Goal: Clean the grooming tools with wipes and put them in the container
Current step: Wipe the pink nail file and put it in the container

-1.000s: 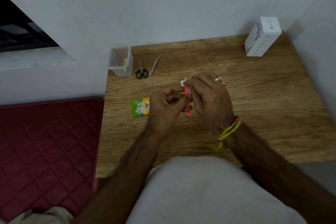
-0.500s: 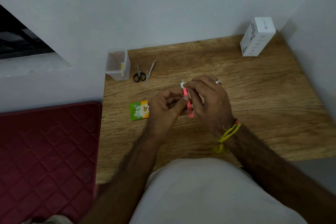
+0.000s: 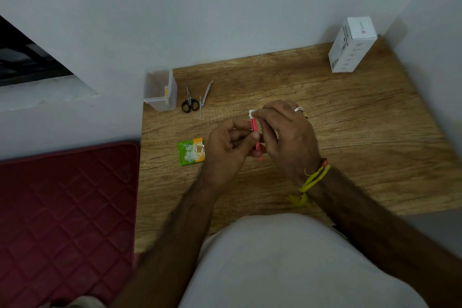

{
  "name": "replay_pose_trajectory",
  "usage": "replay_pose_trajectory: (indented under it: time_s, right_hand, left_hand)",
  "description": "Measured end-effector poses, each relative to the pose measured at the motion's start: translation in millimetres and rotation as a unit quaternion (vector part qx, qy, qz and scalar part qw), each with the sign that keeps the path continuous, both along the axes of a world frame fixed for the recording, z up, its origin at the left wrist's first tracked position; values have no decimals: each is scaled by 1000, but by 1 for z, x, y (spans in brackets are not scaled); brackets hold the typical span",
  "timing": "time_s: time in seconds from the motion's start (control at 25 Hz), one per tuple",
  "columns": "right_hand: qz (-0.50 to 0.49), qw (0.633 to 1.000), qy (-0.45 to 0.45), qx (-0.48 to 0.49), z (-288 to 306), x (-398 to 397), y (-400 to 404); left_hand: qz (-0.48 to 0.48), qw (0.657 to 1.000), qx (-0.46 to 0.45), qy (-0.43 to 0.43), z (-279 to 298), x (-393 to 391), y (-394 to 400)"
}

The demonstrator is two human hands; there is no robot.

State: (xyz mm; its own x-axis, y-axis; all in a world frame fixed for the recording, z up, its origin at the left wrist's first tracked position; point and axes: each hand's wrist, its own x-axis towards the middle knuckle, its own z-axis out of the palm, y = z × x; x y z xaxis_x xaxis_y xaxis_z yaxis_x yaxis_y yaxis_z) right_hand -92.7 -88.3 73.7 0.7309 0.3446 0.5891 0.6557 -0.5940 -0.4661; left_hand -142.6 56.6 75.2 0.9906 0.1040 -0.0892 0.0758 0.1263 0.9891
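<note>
Near the container [image 3: 161, 87], which holds one yellow tool, scissors [image 3: 189, 101] and clippers [image 3: 205, 97] await cleaning; left hand [image 3: 225, 147] grips pink tool [image 3: 254, 125], right hand [image 3: 287, 132] pinches wipe [image 3: 252, 113] on it.

I'm at a wooden table [image 3: 350, 137] pushed into a corner of pale walls. On its far left corner stands my clear plastic container [image 3: 160, 89], with something thin and yellowish inside against its right wall. Just beside it, to the right, lie small black-handled scissors [image 3: 190, 100], and right next to those a metal nail clipper [image 3: 205, 97], lever raised. Nearer me, toward the left edge, a green and orange wipe sachet [image 3: 191, 151] lies flat on the wood. Well apart, in the far right corner, a white box [image 3: 352, 45] stands on the table
</note>
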Motion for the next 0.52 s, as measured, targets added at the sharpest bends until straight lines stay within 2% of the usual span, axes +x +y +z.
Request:
replay_pose_trajectory:
  time_s: [0.36,0.52]
  right_hand:
    - [-3,996,38,80,-4,-1,2]
    - [4,982,108,158,-9,-10,9]
  left_hand:
    - [13,998,-67,7,-5,-3,0]
    - [21,997,-68,29,-8,-6,-3]
